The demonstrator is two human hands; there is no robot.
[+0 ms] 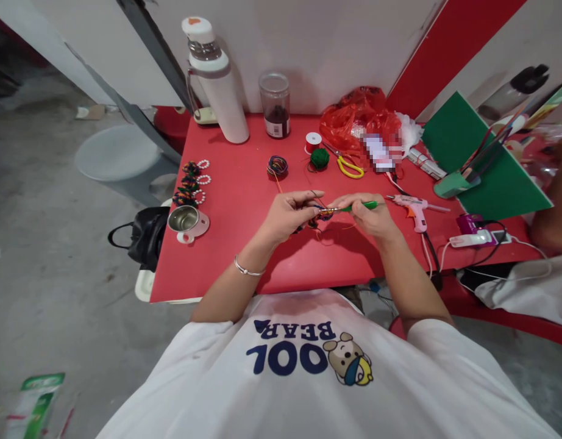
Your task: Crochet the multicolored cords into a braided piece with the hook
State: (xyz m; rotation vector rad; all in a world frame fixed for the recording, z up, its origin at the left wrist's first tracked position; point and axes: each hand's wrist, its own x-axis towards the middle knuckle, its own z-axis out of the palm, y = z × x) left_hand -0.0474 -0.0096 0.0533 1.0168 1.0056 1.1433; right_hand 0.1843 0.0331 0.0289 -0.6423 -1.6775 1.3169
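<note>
My right hand (370, 214) grips a crochet hook (364, 206) with a green handle, its metal shaft pointing left. In my left hand (290, 213) is a small piece of dark multicoloured crochet (324, 214), pinched between the fingers, and the hook's tip meets it there. A strand of yarn runs from my left hand up to a multicoloured yarn ball (277, 166). Behind my hands lie a green yarn ball (319, 159), a spool of red thread (313, 142) and yellow-handled scissors (350, 167).
Multicoloured crochet pieces with bead loops (189, 183) and a metal cup (187, 222) sit at the left edge. A white flask (221, 91) and jar (275, 107) stand at the back. To the right are a pink glue gun (413, 209), power strip (480, 239) and another person's arm (553, 195).
</note>
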